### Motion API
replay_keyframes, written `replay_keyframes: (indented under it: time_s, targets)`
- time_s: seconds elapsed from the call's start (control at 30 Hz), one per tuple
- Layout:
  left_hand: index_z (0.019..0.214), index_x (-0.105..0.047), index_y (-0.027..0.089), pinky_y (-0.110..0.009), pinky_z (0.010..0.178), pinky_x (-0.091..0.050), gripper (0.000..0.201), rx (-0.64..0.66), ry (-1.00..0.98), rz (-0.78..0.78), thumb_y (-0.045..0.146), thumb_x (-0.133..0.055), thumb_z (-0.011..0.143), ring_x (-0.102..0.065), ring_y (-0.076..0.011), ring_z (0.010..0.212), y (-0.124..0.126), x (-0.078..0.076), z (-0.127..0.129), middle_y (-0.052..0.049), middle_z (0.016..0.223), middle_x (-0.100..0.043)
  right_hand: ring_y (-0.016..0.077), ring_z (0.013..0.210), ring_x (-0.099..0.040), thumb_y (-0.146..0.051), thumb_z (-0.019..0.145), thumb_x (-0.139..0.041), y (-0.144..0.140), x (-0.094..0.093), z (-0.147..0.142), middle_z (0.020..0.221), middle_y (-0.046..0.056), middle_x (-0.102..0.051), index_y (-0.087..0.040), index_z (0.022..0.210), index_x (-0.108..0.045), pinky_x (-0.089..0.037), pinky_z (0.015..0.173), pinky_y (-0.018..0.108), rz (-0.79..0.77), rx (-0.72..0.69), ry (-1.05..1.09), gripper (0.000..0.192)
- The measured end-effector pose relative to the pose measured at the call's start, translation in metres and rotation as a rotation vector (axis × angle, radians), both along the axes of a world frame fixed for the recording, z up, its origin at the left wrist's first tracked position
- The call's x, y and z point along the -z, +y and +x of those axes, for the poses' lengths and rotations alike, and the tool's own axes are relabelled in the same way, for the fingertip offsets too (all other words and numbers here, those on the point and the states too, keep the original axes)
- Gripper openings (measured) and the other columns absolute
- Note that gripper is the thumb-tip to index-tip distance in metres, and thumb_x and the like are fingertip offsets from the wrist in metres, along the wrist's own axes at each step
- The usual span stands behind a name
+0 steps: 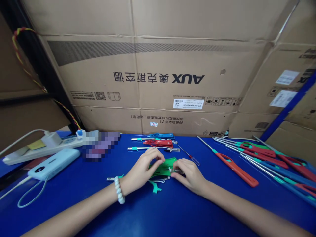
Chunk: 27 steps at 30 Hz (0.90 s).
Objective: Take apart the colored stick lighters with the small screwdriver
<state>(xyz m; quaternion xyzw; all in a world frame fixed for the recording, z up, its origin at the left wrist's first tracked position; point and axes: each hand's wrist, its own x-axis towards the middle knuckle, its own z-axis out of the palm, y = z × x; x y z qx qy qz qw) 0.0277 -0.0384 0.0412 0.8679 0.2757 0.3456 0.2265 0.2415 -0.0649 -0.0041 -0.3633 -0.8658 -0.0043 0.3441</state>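
Observation:
A green long-reach lighter shell [170, 163] lies open on the blue table between my hands. My left hand [144, 164] arches over its left side, thumb and forefinger closed together; anything between them is too small to make out. My right hand [189, 174] pinches a small clear fuel tank [175, 171] with a whitish tip at the shell's right end. Below the shell are white wires [161, 180] and a teal trigger piece [155, 187]. A metal lighter tube [111, 179] shows left of my left wrist, partly hidden by it.
Behind my hands lie opened red [158, 143] and blue [161, 135] lighters, loose tubes and a screwdriver [195, 160]. An orange lighter [234, 169] and several others lie at right. A power bank [54, 164] and power strip [27, 152] lie left; a cardboard wall [153, 56] stands behind.

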Motion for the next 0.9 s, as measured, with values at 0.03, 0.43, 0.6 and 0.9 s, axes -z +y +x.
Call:
replay_keyframes:
  time_s: [0.03,0.43,0.6,0.9]
  targets:
    - [0.086,-0.056,0.018,-0.032,0.081,-0.042,0.016,-0.006,-0.019,-0.018,0.024,-0.044,0.095,-0.054,-0.018,0.086,0.0,0.0,0.001,-0.003,0.087,-0.06,0.0158,0.061,-0.051,-0.044,0.096,-0.04,0.001,0.0,-0.004,0.069,0.003,-0.057,-0.019,0.083,-0.05,-0.038,0.06,0.027,0.005,0.015,0.022,0.03]
    - [0.087,-0.057,0.018,-0.029,0.076,-0.044,0.015,-0.016,-0.171,-0.228,0.025,-0.046,0.094,-0.054,-0.0168,0.084,-0.014,0.015,-0.003,-0.003,0.091,-0.058,0.0186,0.071,-0.052,-0.024,0.091,-0.045,-0.001,-0.003,-0.027,0.082,0.005,-0.057,-0.02,0.092,-0.044,-0.04,0.067,0.032,0.043,0.114,0.208,0.004]
    - [0.088,-0.054,0.019,-0.029,0.077,-0.043,0.015,-0.029,-0.156,-0.238,0.027,-0.044,0.096,-0.054,-0.0171,0.083,-0.019,0.024,-0.006,-0.003,0.089,-0.057,0.0207,0.077,-0.055,-0.021,0.092,-0.041,-0.005,-0.006,-0.025,0.088,0.007,-0.061,-0.019,0.103,-0.046,-0.04,0.073,0.035,0.068,0.058,0.093,0.012]
    - [0.085,-0.059,0.018,-0.026,0.076,-0.043,0.015,0.026,-0.209,-0.221,0.024,-0.049,0.094,-0.057,-0.0159,0.081,-0.025,0.023,-0.008,-0.003,0.086,-0.062,0.0186,0.071,-0.06,-0.023,0.095,-0.039,-0.002,-0.001,-0.024,0.087,0.006,-0.065,-0.019,0.106,-0.045,-0.047,0.066,0.031,0.138,0.044,0.098,0.013]
